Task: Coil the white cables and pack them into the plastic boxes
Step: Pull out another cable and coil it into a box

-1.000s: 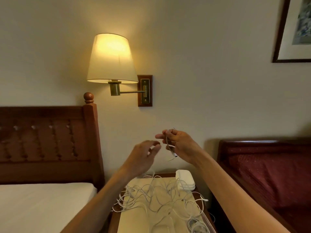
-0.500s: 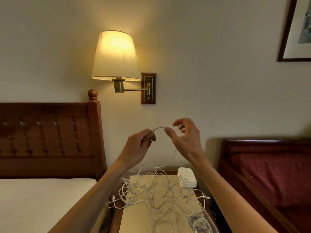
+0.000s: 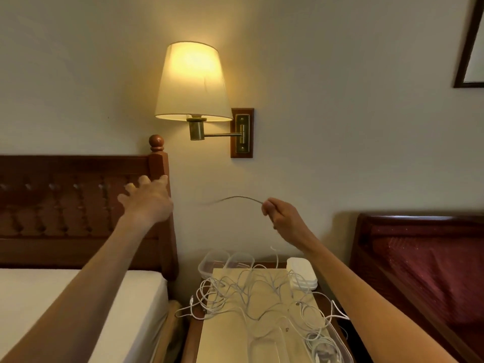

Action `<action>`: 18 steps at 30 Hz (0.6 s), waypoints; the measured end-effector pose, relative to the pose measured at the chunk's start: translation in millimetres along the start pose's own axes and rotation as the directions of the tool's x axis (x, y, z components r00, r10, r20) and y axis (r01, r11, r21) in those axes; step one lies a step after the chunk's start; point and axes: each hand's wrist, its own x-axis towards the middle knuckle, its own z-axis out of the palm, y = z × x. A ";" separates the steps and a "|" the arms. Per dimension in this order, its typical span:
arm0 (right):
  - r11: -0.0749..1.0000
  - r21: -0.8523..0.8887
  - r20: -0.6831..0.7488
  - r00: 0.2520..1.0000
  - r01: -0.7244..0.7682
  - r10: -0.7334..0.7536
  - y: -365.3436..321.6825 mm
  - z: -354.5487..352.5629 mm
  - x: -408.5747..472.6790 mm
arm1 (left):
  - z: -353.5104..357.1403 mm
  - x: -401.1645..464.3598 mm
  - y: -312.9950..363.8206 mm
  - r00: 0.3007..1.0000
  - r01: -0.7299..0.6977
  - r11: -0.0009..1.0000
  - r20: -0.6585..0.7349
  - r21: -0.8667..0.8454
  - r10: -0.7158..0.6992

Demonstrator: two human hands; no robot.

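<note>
Head view shows the right hand pinching a white cable whose loose end arcs sideways toward the left hand, which is nearer that tip, fingers spread, holding nothing, above the cable pile.

bedroom, maybe a hotel room, wooden headboard, white mattress, lit wall lamp, nightstand

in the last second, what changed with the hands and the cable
The left hand let go of the white cable and swung out left, fingers spread. The right hand now pinches it alone, its free end whipping leftward. The tangle on the nightstand and the plastic boxes stayed put.
</note>
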 end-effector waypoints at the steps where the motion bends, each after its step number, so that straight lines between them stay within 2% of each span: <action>1: 0.996 -0.061 0.006 0.998 0.060 -0.060 -11.7 7.0 11.1 | 2.6 -9.7 9.0 1.000 -0.001 0.989 -0.003 0.147 0.002; 2: 0.988 -0.104 0.021 0.994 0.113 -0.111 -21.3 14.3 21.6 | 6.1 -19.4 20.0 0.993 -0.053 0.978 -0.089 0.202 0.072; 3: 0.979 -0.133 0.039 0.988 0.154 -0.150 -28.4 21.4 31.0 | 9.7 -27.6 32.6 0.965 -0.165 0.970 -0.174 0.178 0.196; 5: 0.958 -0.178 0.068 0.974 0.224 -0.216 -36.4 32.8 44.7 | 25.3 -31.2 47.3 0.901 -0.415 0.901 -0.196 -0.125 0.387; 7: 0.942 -0.210 0.083 0.964 0.263 -0.251 -39.1 37.1 52.1 | 40.3 -28.5 54.4 0.881 -0.469 0.792 -0.143 -0.390 0.451; 10: 0.923 -0.230 0.083 0.951 0.309 -0.298 -37.2 35.5 52.4 | 54.3 -19.9 51.0 0.883 -0.464 0.723 -0.198 -0.512 0.426; 13: 0.915 -0.209 0.096 0.938 0.346 -0.333 -35.3 35.4 45.1 | 57.1 -10.9 49.3 0.852 -0.513 0.647 -0.245 -0.564 0.462; 16: 0.935 -0.117 0.091 0.941 0.336 -0.327 -26.9 37.9 34.6 | 46.9 -5.0 51.8 0.798 -0.600 0.634 -0.420 -0.489 0.431; 18: 0.956 -0.093 0.075 0.959 0.279 -0.273 -8.8 38.5 27.7 | 30.0 -2.0 48.6 0.791 -0.584 0.634 -0.528 -0.507 0.308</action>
